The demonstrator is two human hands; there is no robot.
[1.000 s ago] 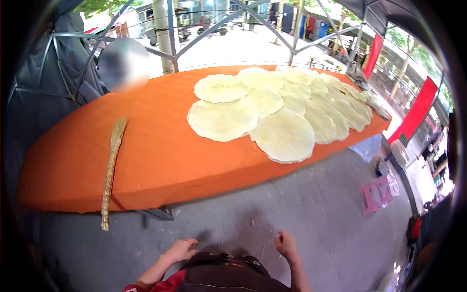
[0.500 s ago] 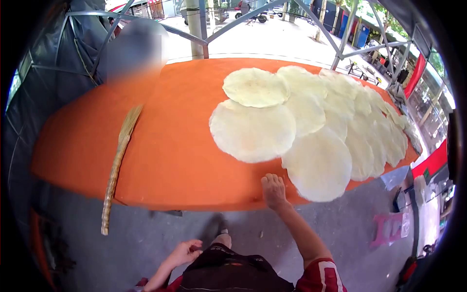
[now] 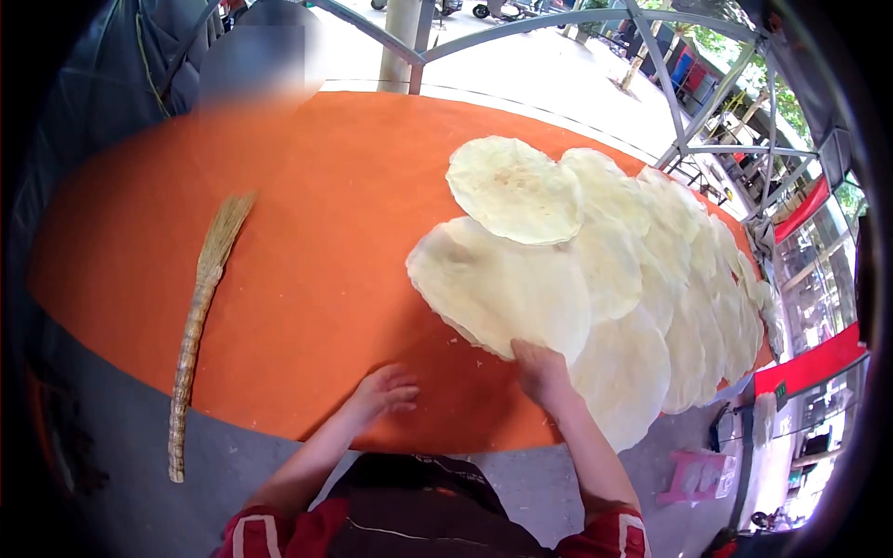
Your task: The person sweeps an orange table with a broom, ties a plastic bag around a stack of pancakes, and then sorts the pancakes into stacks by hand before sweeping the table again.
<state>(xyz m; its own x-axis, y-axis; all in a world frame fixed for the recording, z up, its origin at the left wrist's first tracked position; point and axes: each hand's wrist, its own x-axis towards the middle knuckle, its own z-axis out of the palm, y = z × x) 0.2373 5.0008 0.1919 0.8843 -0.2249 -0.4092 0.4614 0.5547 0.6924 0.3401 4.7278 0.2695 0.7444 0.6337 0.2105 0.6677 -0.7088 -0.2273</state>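
A large, thin, pale flatbread (image 3: 498, 284) lies on the orange tabletop (image 3: 326, 279). My right hand (image 3: 542, 372) grips its near edge, which is slightly raised, and the thumb is hidden. My left hand (image 3: 384, 393) hovers above the table to the left, holding nothing, with its fingers apart and curved. Behind the gripped round lies another flatbread (image 3: 516, 189) with a browned middle. To the right, several more flatbreads (image 3: 688, 307) overlap one another.
A straw hand broom (image 3: 200, 325) lies on the left of the table, its handle over the near edge. A pink stool (image 3: 696, 476) stands on the floor at right. Metal frame bars (image 3: 558, 23) and a blurred person (image 3: 260, 56) are beyond the far edge.
My right hand has moved onto the near edge of the large flatbread and taken hold of it. My left hand has risen from beside my body to over the table. The view has shifted.
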